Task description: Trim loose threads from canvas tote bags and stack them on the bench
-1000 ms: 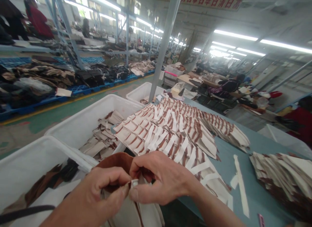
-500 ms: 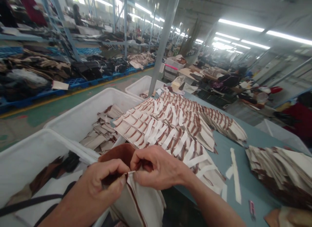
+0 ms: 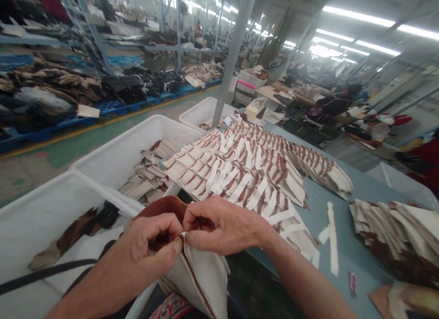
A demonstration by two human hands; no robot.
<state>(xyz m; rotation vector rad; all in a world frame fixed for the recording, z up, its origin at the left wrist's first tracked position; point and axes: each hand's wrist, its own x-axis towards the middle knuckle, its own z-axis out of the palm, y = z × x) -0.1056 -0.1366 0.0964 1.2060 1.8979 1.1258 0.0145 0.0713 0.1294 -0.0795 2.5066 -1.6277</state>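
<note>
My left hand (image 3: 156,246) pinches the top edge of a sewn cream-and-brown piece (image 3: 200,275), its thumb and forefinger closed at a seam. Close against it, my right hand (image 3: 219,225) grips the same edge just right of that seam. Cream material faces outward, and a brown strip runs down the seam. A curved brown part (image 3: 168,205) of the piece rises behind the fingers. The fingertips hide the exact spot where the edge is held. Below, the piece hangs over my lap.
Overlapping cream-and-brown pieces (image 3: 195,168) and white strips (image 3: 240,187) cover much of the blue-green table (image 3: 317,220). At right are a stack of pieces (image 3: 387,232) and a small pink tool (image 3: 352,282). White bins (image 3: 103,156) stand left, near a grey post (image 3: 233,56).
The view has shifted slightly. Both hands keep their pinch on the piece's edge and have drawn a little closer together, the piece tilting somewhat.
</note>
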